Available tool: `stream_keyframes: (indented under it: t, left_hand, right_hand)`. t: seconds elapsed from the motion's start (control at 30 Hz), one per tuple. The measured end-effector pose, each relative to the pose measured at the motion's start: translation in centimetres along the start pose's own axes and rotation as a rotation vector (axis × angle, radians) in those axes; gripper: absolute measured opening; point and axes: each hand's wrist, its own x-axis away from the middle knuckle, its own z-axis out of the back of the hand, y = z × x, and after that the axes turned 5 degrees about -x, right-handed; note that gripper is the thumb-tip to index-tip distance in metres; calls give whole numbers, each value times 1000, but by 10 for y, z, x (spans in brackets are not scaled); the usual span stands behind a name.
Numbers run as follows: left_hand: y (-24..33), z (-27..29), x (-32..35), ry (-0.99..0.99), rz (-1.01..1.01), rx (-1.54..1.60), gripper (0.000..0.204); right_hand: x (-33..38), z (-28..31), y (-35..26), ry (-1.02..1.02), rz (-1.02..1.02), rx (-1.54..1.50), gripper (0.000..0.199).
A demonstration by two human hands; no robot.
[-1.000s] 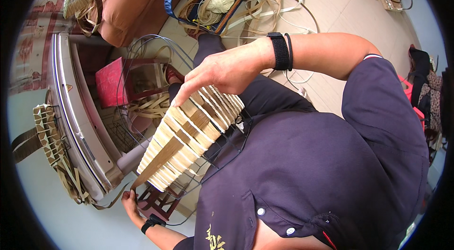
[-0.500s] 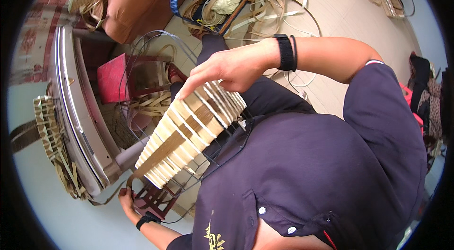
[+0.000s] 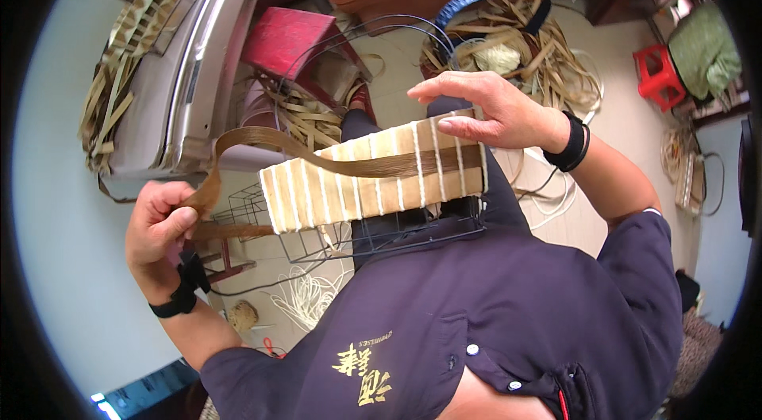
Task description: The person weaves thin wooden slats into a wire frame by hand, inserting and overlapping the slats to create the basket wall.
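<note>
Head view, going left to right. Left hand [image 3: 163, 225] closed in a tight grip on brown strip [image 3: 262, 138], pinched under thumb. Strip arching up, then running across pale woven panel [image 3: 373, 174] on wire frame [image 3: 381, 233], held above lap. Right hand [image 3: 488, 106] on panel's right end, fingers half open, thumb pressing strip onto panel. Loose strips [image 3: 516, 55] on floor beyond; red stool [image 3: 657, 75] far right.

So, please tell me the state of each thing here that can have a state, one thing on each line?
Left hand: closed, pinching the brown strip.
Right hand: fingers spread, pressing on the basket.
Brown strip: partly woven across the basket, its free end pulled left.
Wire-frame basket: held on its side, upper wall covered with pale slats, lower wire bare.
Red stool: upright.
</note>
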Motion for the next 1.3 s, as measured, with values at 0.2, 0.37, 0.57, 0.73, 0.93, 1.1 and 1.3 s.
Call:
stream_keyframes:
  t: [0.2,0.37,0.57,0.73,0.93,1.1,1.3]
  left_hand:
    - [68,-34,-44,-310,-576,112,42]
    - [95,-56,-52,-412,-738,417,41]
    - [116,-79,-75,-460,-512,437,42]
    - [99,-57,-87,-409,-400,330,39]
    - [40,-35,-104,-518,-173,162,33]
    - [-2,-8,-106,-448,-54,43,16]
    - [-50,23,-104,-322,68,-17,17]
  right_hand:
    - [-43,-10,-35,-163,-6,-56,81]
    - [-74,-31,-71,-288,150,-273,110]
    - [-65,-23,-96,-302,-224,-977,47]
    - [-12,59,-86,-193,-65,-849,33]
    - [92,124,-64,318,-165,-547,43]
    - [147,133,-27,412,-213,-196,37]
    - [183,100,32,448,-538,-171,25]
